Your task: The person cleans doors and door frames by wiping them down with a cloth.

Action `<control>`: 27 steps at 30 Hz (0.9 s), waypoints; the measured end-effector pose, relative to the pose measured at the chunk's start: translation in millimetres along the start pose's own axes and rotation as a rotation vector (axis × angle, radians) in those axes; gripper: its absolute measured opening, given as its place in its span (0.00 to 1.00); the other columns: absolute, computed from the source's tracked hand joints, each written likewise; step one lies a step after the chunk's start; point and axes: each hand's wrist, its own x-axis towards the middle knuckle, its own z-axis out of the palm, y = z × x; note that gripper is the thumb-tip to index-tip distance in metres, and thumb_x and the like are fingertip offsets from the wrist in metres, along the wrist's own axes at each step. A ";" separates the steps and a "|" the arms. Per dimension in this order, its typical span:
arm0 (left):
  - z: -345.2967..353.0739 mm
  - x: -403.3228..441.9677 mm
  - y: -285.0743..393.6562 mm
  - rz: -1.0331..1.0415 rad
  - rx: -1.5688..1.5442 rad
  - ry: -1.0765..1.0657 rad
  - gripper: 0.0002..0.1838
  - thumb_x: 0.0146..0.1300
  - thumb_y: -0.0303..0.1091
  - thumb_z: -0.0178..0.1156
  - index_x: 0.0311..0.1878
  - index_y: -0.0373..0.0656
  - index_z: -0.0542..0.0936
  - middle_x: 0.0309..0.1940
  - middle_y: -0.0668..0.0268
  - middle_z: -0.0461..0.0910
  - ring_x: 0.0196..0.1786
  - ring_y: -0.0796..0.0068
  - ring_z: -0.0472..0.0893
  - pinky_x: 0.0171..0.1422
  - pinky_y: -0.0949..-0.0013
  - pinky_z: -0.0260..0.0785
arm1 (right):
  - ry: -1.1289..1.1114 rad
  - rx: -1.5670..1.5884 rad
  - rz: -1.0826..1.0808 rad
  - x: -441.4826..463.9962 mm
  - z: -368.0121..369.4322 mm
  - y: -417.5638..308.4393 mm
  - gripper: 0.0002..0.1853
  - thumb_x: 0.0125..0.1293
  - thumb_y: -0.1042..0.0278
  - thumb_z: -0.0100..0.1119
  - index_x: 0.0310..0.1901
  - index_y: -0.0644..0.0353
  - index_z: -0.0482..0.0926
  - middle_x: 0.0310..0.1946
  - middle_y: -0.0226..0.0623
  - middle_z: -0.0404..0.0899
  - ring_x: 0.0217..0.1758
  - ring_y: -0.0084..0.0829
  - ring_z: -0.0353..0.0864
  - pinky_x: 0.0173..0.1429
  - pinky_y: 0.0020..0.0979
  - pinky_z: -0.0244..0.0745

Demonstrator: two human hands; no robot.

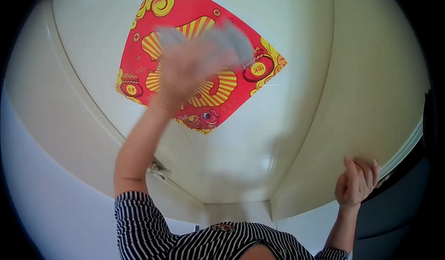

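My left hand [185, 67], smeared by motion, is raised in front of a red and yellow diamond-shaped paper decoration [185, 9] on a pale door. A grey cloth [234, 42], also blurred, is bunched in that hand and covers part of the decoration's middle. Whether the cloth presses on the paper is hard to tell. My right hand [357, 183] is held up at the right, apart from the decoration. Its fingers are loosely bent with gaps between them, and nothing shows in them.
A metal door handle [160, 169] sticks out below my left forearm. The pale door [250, 153] sits between frame edges on both sides. A dark surface [389, 209] stands at the lower right, beside my right forearm.
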 end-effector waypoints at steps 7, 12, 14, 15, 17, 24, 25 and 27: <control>-34.7 33.2 -87.8 -0.227 0.598 -0.250 0.29 0.73 0.54 0.47 0.73 0.57 0.67 0.79 0.62 0.51 0.81 0.53 0.45 0.81 0.43 0.38 | -0.024 -0.046 0.019 2.7 -5.9 -5.9 0.22 0.51 0.84 0.49 0.47 0.59 0.82 0.29 0.38 0.83 0.40 0.36 0.83 0.71 0.43 0.63; -14.1 -2.5 -58.8 -0.072 0.471 -0.213 0.25 0.68 0.51 0.55 0.68 0.65 0.74 0.72 0.67 0.66 0.76 0.54 0.59 0.75 0.42 0.48 | -0.032 -0.103 0.019 0.6 -0.7 -7.3 0.20 0.55 0.82 0.48 0.49 0.58 0.81 0.29 0.38 0.83 0.41 0.35 0.83 0.72 0.43 0.61; -5.8 -21.7 -38.0 -0.070 0.426 -0.274 0.26 0.68 0.54 0.55 0.68 0.67 0.73 0.73 0.69 0.64 0.77 0.55 0.58 0.76 0.41 0.46 | -0.039 -0.116 0.032 0.0 -0.2 -7.8 0.18 0.58 0.81 0.47 0.48 0.58 0.81 0.29 0.37 0.84 0.41 0.34 0.83 0.73 0.43 0.60; -2.3 -31.3 -26.1 -0.064 0.385 -0.335 0.27 0.67 0.57 0.55 0.69 0.68 0.72 0.74 0.70 0.62 0.78 0.56 0.57 0.77 0.40 0.44 | -0.041 -0.117 0.032 -0.1 -0.1 -7.7 0.18 0.58 0.81 0.47 0.48 0.58 0.81 0.29 0.37 0.84 0.41 0.34 0.83 0.73 0.43 0.60; 4.9 -52.6 -3.9 -0.058 0.344 -0.369 0.28 0.66 0.58 0.55 0.68 0.70 0.72 0.74 0.71 0.62 0.78 0.57 0.57 0.78 0.40 0.42 | -0.067 -0.146 0.025 0.5 -1.6 -8.0 0.18 0.59 0.81 0.48 0.48 0.58 0.81 0.30 0.37 0.84 0.41 0.33 0.84 0.74 0.43 0.59; 22.7 -132.6 55.1 0.046 0.225 -0.500 0.29 0.62 0.60 0.58 0.68 0.73 0.72 0.73 0.76 0.66 0.77 0.65 0.60 0.79 0.42 0.41 | -0.098 -0.167 0.034 -1.5 -2.9 -9.1 0.18 0.58 0.81 0.48 0.48 0.59 0.81 0.30 0.37 0.84 0.41 0.34 0.84 0.75 0.43 0.58; 23.9 -144.2 62.9 0.044 0.228 -0.501 0.29 0.62 0.60 0.58 0.68 0.73 0.72 0.73 0.76 0.66 0.77 0.65 0.60 0.79 0.42 0.41 | -0.091 -0.154 0.034 -1.7 -2.5 -8.3 0.19 0.57 0.81 0.49 0.48 0.59 0.81 0.29 0.36 0.84 0.41 0.34 0.84 0.75 0.43 0.58; 25.4 -167.3 77.5 0.091 0.122 -0.512 0.26 0.63 0.52 0.60 0.66 0.70 0.74 0.70 0.79 0.69 0.74 0.70 0.64 0.75 0.50 0.51 | -0.080 -0.144 0.032 -0.7 -2.9 -7.8 0.19 0.56 0.81 0.49 0.49 0.59 0.81 0.29 0.36 0.83 0.41 0.34 0.84 0.75 0.43 0.58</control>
